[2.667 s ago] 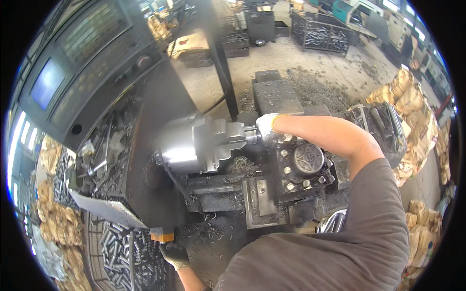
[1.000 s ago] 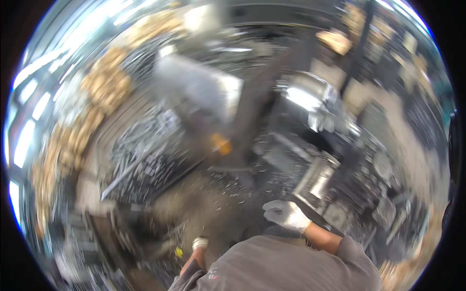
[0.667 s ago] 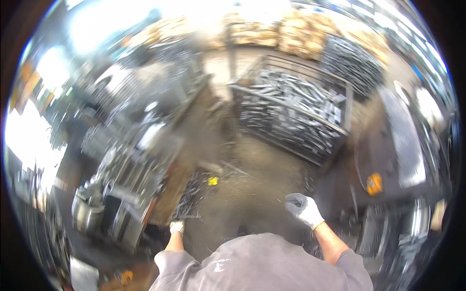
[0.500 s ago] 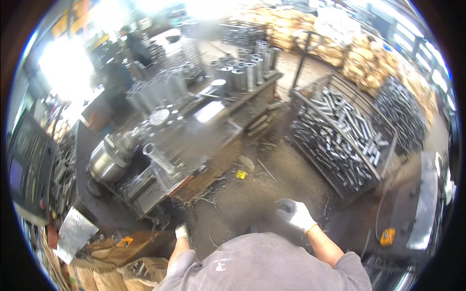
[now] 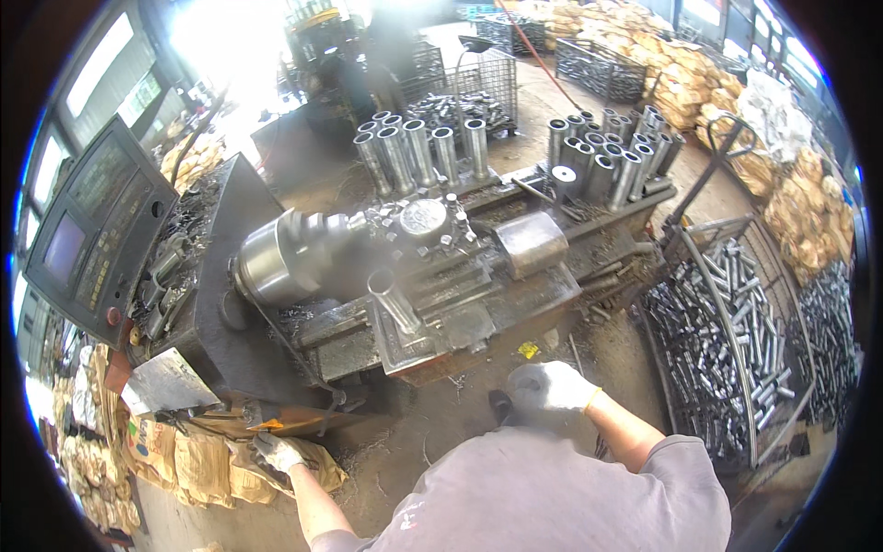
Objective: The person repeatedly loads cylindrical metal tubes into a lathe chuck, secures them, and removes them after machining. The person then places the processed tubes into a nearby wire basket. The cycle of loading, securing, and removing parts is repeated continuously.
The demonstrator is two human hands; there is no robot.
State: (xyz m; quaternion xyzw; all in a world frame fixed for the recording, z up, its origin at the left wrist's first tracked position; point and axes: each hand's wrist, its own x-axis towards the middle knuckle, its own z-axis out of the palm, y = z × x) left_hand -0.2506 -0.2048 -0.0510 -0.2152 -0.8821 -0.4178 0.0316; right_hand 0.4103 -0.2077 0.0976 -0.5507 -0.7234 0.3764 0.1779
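My left hand (image 5: 278,452), in a whitish glove, is low at the left with its fingers apart, close to a small orange part (image 5: 266,425) and above brown sacks (image 5: 202,467). Nothing shows in its fingers. My right hand (image 5: 552,386), in a white glove with a yellow cuff, is in front of my body. Its greyish fingers are curled in, and I see no object in them. Ahead stands a metal lathe with a shiny round chuck (image 5: 273,260). One metal tube (image 5: 394,300) stands tilted on its near ledge.
Several upright tubes (image 5: 395,156) stand behind the chuck, and more tubes (image 5: 616,152) at the bed's right end. A wire cage (image 5: 736,322) of short metal pieces stands right. A control panel (image 5: 92,230) rises at the left. A yellow scrap (image 5: 527,350) lies on the floor.
My view has turned, so the lathe and panel appear farther right and larger. My left hand has moved outward to the left, toward the orange part. My right hand stays before my body.
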